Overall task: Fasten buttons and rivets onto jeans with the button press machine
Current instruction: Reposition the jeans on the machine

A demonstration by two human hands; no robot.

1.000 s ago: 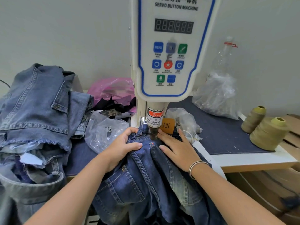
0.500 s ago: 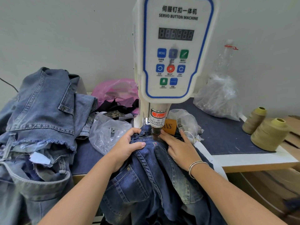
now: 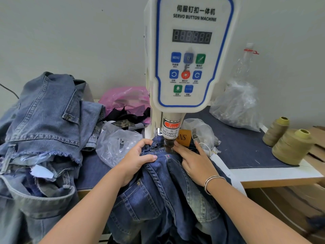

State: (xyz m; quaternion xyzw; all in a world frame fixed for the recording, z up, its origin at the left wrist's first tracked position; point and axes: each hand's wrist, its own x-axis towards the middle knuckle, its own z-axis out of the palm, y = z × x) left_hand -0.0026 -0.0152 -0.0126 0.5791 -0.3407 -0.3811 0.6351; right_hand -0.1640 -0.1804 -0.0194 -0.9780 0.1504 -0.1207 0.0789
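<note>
Nearby, denim pile, plastic bags, thread cones

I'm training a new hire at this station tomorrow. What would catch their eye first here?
The tall white servo button machine with its blue-edged control panel dominates the centre, its press head down on the dark blue denim jeans. The left hand grips the waistband beside the head and the right hand presses flat just right of it. A heap of faded light blue jeans fills the left.
</note>
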